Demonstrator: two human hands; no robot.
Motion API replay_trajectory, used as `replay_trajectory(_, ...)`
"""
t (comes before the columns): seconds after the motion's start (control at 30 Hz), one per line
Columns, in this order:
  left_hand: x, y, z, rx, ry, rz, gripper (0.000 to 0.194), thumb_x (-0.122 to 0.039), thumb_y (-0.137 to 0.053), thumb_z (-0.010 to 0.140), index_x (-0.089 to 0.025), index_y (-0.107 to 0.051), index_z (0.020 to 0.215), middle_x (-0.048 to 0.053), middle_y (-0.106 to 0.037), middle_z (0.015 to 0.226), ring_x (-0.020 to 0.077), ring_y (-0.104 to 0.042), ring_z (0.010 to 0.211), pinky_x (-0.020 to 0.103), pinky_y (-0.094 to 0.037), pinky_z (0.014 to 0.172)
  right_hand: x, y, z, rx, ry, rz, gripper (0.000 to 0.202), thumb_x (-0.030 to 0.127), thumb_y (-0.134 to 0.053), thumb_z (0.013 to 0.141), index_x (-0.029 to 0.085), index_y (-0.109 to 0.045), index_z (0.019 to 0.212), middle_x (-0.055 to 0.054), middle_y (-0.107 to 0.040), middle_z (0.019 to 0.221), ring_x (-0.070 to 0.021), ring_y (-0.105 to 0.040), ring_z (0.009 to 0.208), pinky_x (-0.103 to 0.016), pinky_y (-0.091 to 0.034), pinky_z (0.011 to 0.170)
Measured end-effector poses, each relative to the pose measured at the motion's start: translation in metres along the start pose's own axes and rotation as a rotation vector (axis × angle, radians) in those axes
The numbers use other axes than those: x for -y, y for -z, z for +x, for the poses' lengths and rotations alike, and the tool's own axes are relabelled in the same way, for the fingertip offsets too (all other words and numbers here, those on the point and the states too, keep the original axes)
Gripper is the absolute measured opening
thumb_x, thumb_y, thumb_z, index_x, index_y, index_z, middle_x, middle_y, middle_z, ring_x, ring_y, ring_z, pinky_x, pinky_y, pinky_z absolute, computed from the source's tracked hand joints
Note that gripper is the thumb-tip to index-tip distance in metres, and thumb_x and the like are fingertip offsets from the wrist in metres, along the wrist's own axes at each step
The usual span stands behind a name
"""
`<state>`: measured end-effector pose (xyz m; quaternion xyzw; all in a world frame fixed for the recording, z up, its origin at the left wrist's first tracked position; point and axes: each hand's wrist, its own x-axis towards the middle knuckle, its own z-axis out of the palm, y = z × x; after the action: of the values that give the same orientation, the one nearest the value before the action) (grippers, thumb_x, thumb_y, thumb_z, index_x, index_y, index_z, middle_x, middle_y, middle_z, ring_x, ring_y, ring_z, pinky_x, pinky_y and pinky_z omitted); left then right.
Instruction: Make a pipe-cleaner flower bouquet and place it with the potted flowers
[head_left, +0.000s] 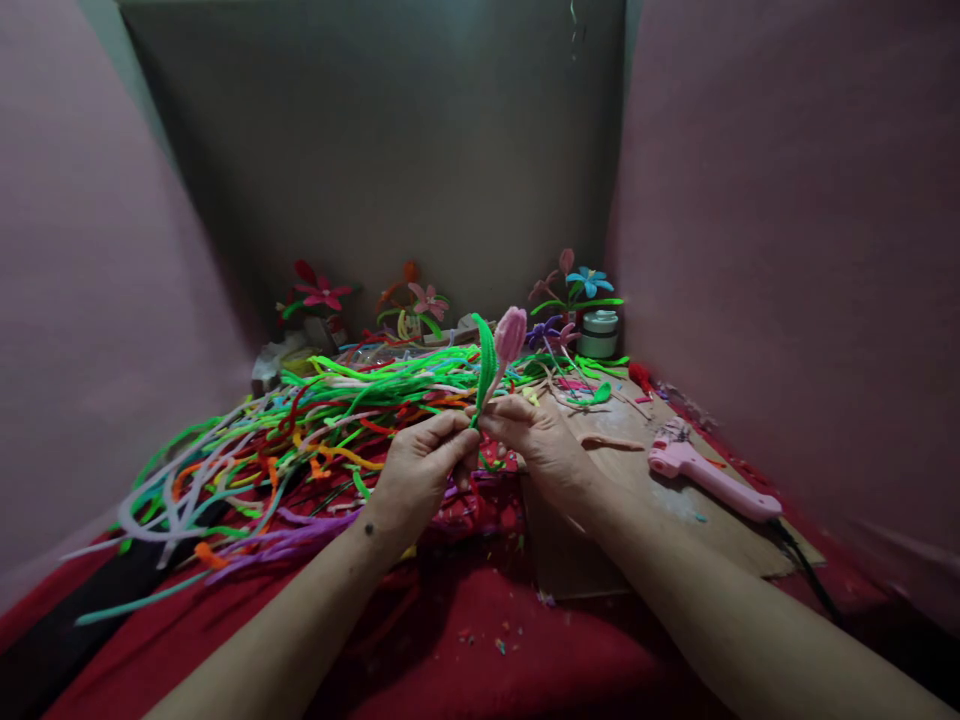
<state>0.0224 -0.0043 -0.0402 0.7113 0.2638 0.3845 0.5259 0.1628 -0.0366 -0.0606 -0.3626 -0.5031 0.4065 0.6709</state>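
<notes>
Left hand (424,460) and right hand (546,445) pinch a pink fuzzy tulip-shaped flower (511,336) and green fuzzy leaf (486,360) near their base, fingers closed, above the red-clothed desk (442,670). Bloom points up from fingers, axis tipped right; hands equally near. Multicoloured fuzzy-stem pile (382,377) crowds left edge, pink corded tool (712,478) rightward; more room toward near edge.

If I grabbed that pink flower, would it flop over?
Probably not much: the flower rises, leaning slightly, above the left hand and right hand without drooping. It's likely light, since its stem looks thin. It probably won't slip easily, because its surface looks fuzzy.
</notes>
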Motion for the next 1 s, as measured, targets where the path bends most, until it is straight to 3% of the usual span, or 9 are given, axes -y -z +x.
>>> replay_trajectory(0.13,0.006,0.003,0.002,0.138,0.137,-0.342,0.016,-0.027,-0.061,0.078,-0.014,-0.057,0.069,-0.004,-0.050,0.052,0.0033,-0.039,0.038,0.016,-0.028,0.039,-0.003,0.003,0.000,0.156,-0.126,0.141,0.018,0.032,-0.068,0.074,0.021,-0.071,0.087,0.000,-0.062,0.074,-0.0116,-0.049,0.066,-0.027,-0.037,0.063)
replay_trajectory(0.3,0.004,0.005,0.003,0.383,0.318,-0.648,0.013,-0.025,-0.060,0.078,-0.013,-0.057,0.073,-0.010,-0.034,0.046,-0.0006,-0.014,0.031,0.015,-0.022,0.035,-0.009,0.004,-0.001,0.227,-0.099,0.259,0.018,0.028,-0.068,0.074,0.022,-0.072,0.091,0.000,-0.063,0.072,-0.0119,-0.052,0.067,-0.027,-0.039,0.066)
replay_trajectory(0.4,0.001,0.004,0.002,0.287,0.248,-0.401,0.019,-0.032,-0.055,0.082,-0.014,-0.056,0.074,-0.007,-0.043,0.051,0.0018,-0.027,0.034,0.016,-0.026,0.038,-0.007,0.001,-0.001,0.115,-0.021,0.202,0.013,0.026,-0.068,0.073,0.021,-0.073,0.085,0.000,-0.062,0.071,-0.0135,-0.053,0.070,-0.029,-0.041,0.070)
replay_trajectory(0.5,0.000,0.001,-0.001,0.036,-0.015,0.080,0.018,-0.030,-0.058,0.079,-0.016,-0.057,0.069,-0.003,-0.051,0.057,0.0069,-0.044,0.048,0.019,-0.033,0.047,-0.002,-0.003,-0.003,-0.003,0.024,0.108,0.011,0.027,-0.070,0.071,0.021,-0.074,0.079,-0.001,-0.064,0.075,-0.0166,-0.056,0.079,-0.032,-0.042,0.079)
replay_trajectory(0.57,0.001,-0.002,-0.003,-0.091,-0.154,0.304,0.013,-0.026,-0.060,0.077,-0.017,-0.059,0.068,-0.004,-0.051,0.055,0.0077,-0.044,0.051,0.020,-0.035,0.052,0.002,-0.006,-0.005,-0.050,0.040,0.063,0.012,0.028,-0.071,0.070,0.022,-0.074,0.079,-0.002,-0.066,0.079,-0.0185,-0.056,0.086,-0.034,-0.042,0.084)
replay_trajectory(0.63,0.002,-0.004,-0.004,-0.111,-0.146,0.318,0.018,-0.028,-0.057,0.079,-0.017,-0.057,0.065,-0.004,-0.048,0.052,0.0073,-0.042,0.048,0.020,-0.034,0.050,0.004,-0.008,-0.006,-0.057,0.044,0.035,0.013,0.030,-0.071,0.070,0.023,-0.074,0.080,-0.002,-0.066,0.082,-0.0193,-0.056,0.090,-0.035,-0.041,0.087)
replay_trajectory(0.73,0.003,-0.004,-0.003,0.006,0.061,0.021,0.027,-0.035,-0.055,0.082,-0.016,-0.052,0.062,-0.005,-0.046,0.049,0.0056,-0.039,0.040,0.019,-0.028,0.040,0.004,-0.006,-0.007,-0.028,0.000,0.031,0.015,0.032,-0.070,0.070,0.024,-0.074,0.082,-0.002,-0.067,0.083,-0.0185,-0.057,0.088,-0.034,-0.042,0.085)
replay_trajectory(0.87,0.004,-0.003,-0.001,0.201,0.247,-0.496,0.014,-0.029,-0.058,0.081,-0.017,-0.054,0.076,-0.008,-0.042,0.047,0.0012,-0.024,0.032,0.016,-0.023,0.036,0.002,-0.002,-0.006,0.089,-0.057,0.106,0.017,0.032,-0.068,0.073,0.025,-0.073,0.088,0.000,-0.067,0.080,-0.0152,-0.058,0.078,-0.032,-0.043,0.080)
replay_trajectory(1.0,0.004,-0.002,-0.003,0.397,0.342,-0.689,0.009,-0.020,-0.054,0.081,-0.016,-0.052,0.073,-0.012,-0.029,0.045,-0.0001,-0.010,0.030,0.016,-0.023,0.035,0.001,-0.002,-0.006,0.162,-0.034,0.230,0.012,0.027,-0.068,0.073,0.025,-0.074,0.083,0.000,-0.068,0.089,-0.0155,-0.058,0.085,-0.032,-0.042,0.084)
